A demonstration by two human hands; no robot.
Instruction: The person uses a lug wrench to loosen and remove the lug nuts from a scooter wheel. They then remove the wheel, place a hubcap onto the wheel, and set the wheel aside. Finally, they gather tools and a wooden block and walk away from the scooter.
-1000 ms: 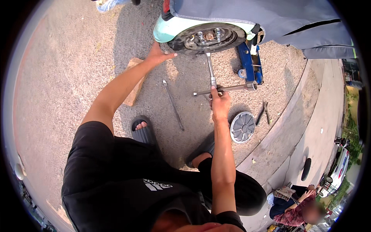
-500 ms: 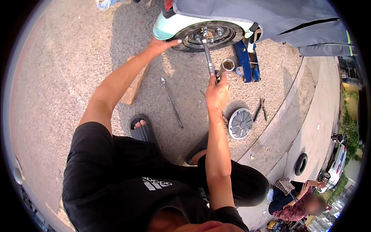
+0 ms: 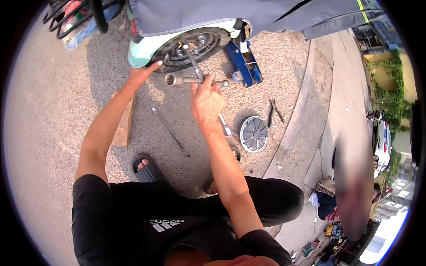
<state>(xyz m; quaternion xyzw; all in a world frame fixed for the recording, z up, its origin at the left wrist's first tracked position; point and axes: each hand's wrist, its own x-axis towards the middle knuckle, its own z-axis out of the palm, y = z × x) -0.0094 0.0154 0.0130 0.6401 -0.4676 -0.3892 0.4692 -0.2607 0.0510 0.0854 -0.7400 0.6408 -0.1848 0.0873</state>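
My right hand (image 3: 207,102) is closed around the middle of a four-way lug wrench (image 3: 196,68). One arm of the wrench reaches the wheel nuts near the hub of a small wheel (image 3: 193,46). Its wide socket end points left, and another arm passes under my wrist toward the ground. At the wheel's left edge, my left hand (image 3: 143,72) grips the tyre, thumb on the outside and fingers hidden behind it. The wheel sits under a pale green fender (image 3: 142,51) partly draped by a grey cover (image 3: 186,17).
A blue jack (image 3: 244,66) stands right of the wheel. On the ground lie a round hubcap (image 3: 254,134), pliers (image 3: 275,113), a metal bar (image 3: 171,132) and a wooden block (image 3: 123,122). Another person (image 3: 326,208) is at the far right, partly blurred.
The lug wrench has turned, its wide socket swinging from right of my right hand to the left. My left hand stays on the tyre. The whole view has shifted.
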